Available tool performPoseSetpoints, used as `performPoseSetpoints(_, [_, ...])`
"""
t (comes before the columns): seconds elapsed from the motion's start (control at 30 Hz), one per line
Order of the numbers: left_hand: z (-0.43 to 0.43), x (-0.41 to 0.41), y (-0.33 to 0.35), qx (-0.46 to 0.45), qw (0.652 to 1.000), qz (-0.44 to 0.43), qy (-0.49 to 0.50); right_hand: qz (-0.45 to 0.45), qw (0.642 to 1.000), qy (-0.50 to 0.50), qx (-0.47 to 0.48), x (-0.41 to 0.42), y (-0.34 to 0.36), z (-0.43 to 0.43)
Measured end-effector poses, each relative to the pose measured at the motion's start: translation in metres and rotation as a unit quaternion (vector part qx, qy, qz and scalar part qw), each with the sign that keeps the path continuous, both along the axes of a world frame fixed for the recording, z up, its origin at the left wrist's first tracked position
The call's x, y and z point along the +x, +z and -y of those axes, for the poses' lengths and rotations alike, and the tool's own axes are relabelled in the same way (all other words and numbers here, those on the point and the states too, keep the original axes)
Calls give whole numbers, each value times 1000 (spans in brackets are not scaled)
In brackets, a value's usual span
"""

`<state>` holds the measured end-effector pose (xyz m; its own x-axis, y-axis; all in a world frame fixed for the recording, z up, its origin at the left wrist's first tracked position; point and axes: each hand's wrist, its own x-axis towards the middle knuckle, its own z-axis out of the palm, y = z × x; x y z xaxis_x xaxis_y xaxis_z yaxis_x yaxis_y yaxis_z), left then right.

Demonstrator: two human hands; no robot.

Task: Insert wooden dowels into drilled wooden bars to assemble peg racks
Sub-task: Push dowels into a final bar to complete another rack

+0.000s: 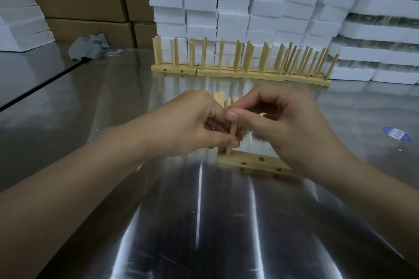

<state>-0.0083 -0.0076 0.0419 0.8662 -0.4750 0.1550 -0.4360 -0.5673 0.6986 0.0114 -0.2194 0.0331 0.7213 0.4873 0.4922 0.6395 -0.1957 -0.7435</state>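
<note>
Forearms converge, hands touching. Left hand [192, 120] and right hand [285, 124] both pinch the same dowel [233, 132], fingers curled.

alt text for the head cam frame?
The left hand and right hand pinch an upright dowel standing at one end of a drilled wooden bar on a steel table. A row of finished peg racks stands behind.

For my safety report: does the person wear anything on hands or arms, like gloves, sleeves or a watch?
No. The left hand and right hand are ungloved, no rings visible; both forearms are bare, with no sleeve or watch in view.
</note>
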Motion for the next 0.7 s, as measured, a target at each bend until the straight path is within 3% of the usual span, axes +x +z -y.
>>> performPoseSetpoints(0.37, [5,-7,1,5,1000,-7,18,-8,999,-40,-23,-8,-2,-3])
performPoseSetpoints(0.5, [7,-6,-3,22,999,18,18,-49,993,-71,76,-14,-18,-4])
performPoseSetpoints(0.7, [12,-3,-9,11,1000,-15,-8,-20,993,-51,105,-15,-35,-9])
